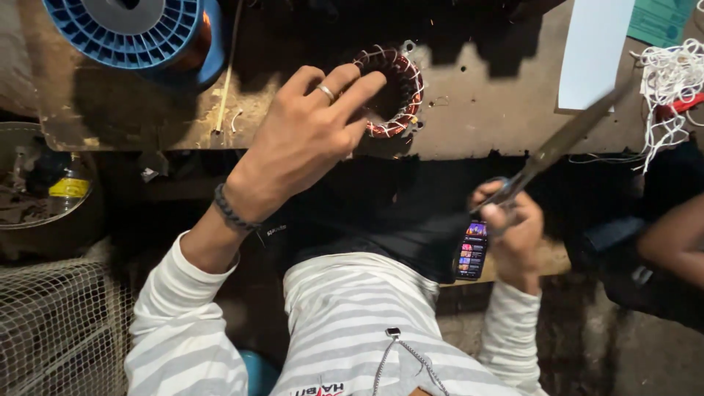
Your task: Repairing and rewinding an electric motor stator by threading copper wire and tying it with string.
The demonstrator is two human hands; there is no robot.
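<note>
A: From the head camera, what is the left hand doing?

B: Its fingers are spread loosely, the fingertips resting on the round copper-wound coil ring laced with white thread, which lies on the worn brown workbench.

A: And the right hand?

B: It is closed around the handles of long metal scissors, the blades pointing up and right. A lit smartphone rests on the lap just beside it.

A: Anything else?

B: A blue plastic spool sits at the bench's far left; tangled white string lies at the right.
</note>
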